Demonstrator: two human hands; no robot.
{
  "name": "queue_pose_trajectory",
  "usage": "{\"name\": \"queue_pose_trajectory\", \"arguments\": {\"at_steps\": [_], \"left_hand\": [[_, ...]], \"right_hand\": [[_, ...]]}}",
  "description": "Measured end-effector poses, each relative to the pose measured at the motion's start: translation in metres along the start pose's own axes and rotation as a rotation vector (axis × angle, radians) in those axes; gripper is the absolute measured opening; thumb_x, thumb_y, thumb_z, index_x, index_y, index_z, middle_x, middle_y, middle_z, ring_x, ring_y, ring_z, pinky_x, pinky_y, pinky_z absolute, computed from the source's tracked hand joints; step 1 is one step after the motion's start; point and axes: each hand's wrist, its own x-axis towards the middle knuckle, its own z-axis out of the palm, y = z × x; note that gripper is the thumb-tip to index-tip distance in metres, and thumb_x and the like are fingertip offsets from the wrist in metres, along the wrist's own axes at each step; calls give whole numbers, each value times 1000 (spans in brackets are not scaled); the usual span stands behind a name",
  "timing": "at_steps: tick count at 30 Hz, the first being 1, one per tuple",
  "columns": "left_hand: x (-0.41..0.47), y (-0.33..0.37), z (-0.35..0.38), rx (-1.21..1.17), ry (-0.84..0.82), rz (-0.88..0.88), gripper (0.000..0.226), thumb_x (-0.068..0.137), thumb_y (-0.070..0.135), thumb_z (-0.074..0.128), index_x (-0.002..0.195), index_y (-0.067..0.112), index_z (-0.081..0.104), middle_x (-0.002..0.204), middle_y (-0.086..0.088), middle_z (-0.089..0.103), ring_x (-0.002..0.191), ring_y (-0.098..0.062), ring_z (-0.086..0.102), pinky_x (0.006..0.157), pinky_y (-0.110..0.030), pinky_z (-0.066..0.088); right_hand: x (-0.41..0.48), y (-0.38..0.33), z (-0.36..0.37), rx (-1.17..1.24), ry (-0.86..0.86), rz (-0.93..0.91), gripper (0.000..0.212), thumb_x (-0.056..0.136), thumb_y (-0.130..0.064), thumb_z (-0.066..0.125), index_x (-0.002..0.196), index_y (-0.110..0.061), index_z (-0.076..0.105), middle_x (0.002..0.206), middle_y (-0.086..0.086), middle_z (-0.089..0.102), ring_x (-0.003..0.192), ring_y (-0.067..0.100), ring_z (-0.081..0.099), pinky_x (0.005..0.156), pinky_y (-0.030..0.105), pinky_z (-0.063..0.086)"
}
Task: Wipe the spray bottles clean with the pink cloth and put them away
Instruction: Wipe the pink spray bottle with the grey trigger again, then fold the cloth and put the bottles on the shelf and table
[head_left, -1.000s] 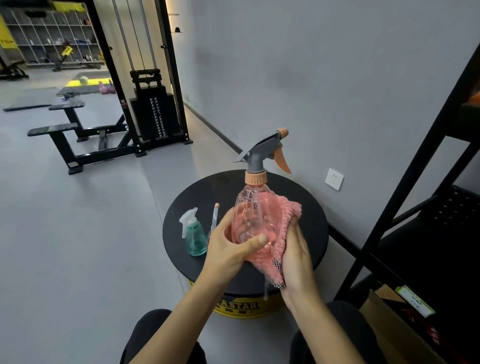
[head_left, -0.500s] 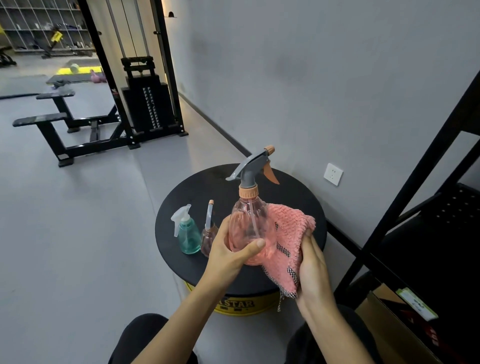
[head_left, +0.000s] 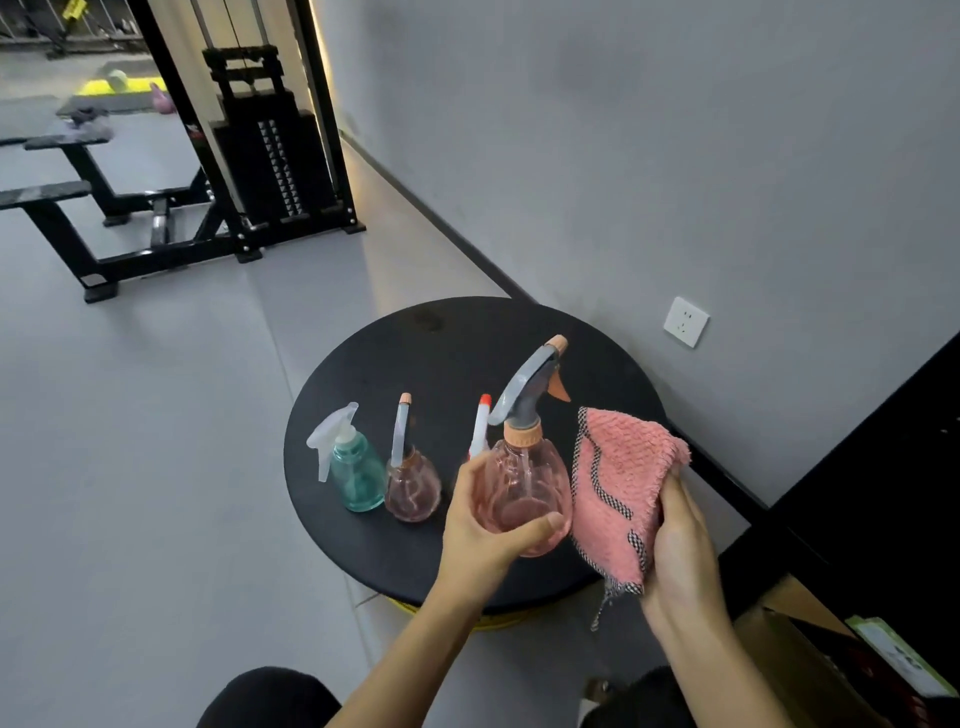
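Note:
My left hand (head_left: 485, 525) grips a clear pink spray bottle (head_left: 524, 483) with a grey and orange trigger head, upright over the round black table (head_left: 426, 343). My right hand (head_left: 680, 540) holds the pink cloth (head_left: 618, 483) just right of that bottle, a small gap between them. On the table stand a teal bottle (head_left: 356, 473) with a white trigger and a small pink bottle (head_left: 413, 483). A third bottle with a white, red-tipped nozzle (head_left: 480, 426) is mostly hidden behind my left hand.
A black shelf frame (head_left: 883, 467) stands at the right, with a cardboard box (head_left: 810, 654) below it. A grey wall with a socket (head_left: 685, 322) lies behind the table. A weight machine (head_left: 270, 150) and benches stand on the grey floor at the far left.
The cloth has come off the pink bottle and moved to its right. The bottle has been lowered toward the table. The red-tipped nozzle has come into view.

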Motion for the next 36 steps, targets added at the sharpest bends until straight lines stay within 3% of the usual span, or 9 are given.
{"name": "queue_pose_trajectory", "arguments": {"at_steps": [8, 14, 18, 21, 24, 27, 30, 32, 36], "left_hand": [[25, -58, 26, 64, 130, -78, 89, 41, 36, 91, 121, 28, 51, 120, 4, 62, 106, -6, 64, 94, -26, 53], [39, -97, 40, 111, 209, -107, 80, 53, 9, 94, 116, 31, 49, 117, 7, 62, 106, -7, 64, 96, -26, 52], [49, -114, 46, 135, 248, -105, 77, 58, 7, 93, 115, 32, 48, 117, 14, 58, 103, 12, 57, 87, -4, 44], [53, -123, 51, 179, 245, -97, 80, 57, 12, 94, 119, 32, 46, 118, 17, 55, 106, 11, 55, 84, 1, 40], [56, -130, 52, 189, 231, -111, 81, 56, 20, 95, 117, 38, 46, 120, 16, 58, 111, 2, 57, 90, -4, 42], [59, -136, 52, 201, 234, -126, 85, 47, 42, 91, 120, 40, 47, 121, 15, 59, 113, -4, 59, 100, -23, 47], [63, -141, 53, 205, 240, -144, 89, 47, 45, 91, 124, 35, 47, 124, 10, 61, 115, -11, 60, 105, -36, 48], [64, -145, 52, 221, 245, -150, 89, 46, 45, 90, 123, 35, 47, 122, 9, 61, 113, -12, 61, 104, -40, 48], [67, -150, 53, 223, 234, -155, 88, 46, 45, 89, 122, 36, 45, 123, 9, 60, 115, -9, 60, 105, -36, 47]], "right_hand": [[40, 16, -11, 38, 120, 57, 41, 102, -43, 35, 134, -25, 53, 135, 5, 59, 125, 26, 55, 110, 50, 38], [58, 27, -22, 27, 191, 92, 38, 103, -43, 35, 133, -29, 53, 136, 2, 58, 127, 25, 53, 110, 49, 38], [63, 28, -21, 49, 165, 115, 41, 103, -41, 36, 138, -26, 51, 137, 3, 58, 127, 25, 53, 111, 50, 37], [66, 29, -21, 56, 155, 124, 42, 103, -41, 36, 140, -26, 50, 136, 3, 58, 126, 25, 54, 109, 48, 39], [69, 26, -23, 87, 153, 153, 44, 103, -43, 36, 140, -24, 50, 135, 3, 59, 125, 25, 54, 108, 47, 41], [71, 24, -24, 118, 161, 189, 45, 102, -44, 36, 140, -25, 51, 135, 3, 59, 125, 27, 55, 108, 48, 40], [72, 23, -26, 159, 179, 226, 46, 101, -46, 38, 137, -22, 55, 128, 3, 63, 117, 26, 59, 100, 45, 45], [72, 23, -27, 196, 192, 248, 44, 101, -47, 39, 131, -21, 59, 118, 2, 67, 106, 24, 62, 97, 45, 46], [73, 20, -28, 303, 184, 273, 34, 100, -45, 41, 101, -23, 67, 104, 3, 69, 94, 24, 64, 95, 48, 46]]}}
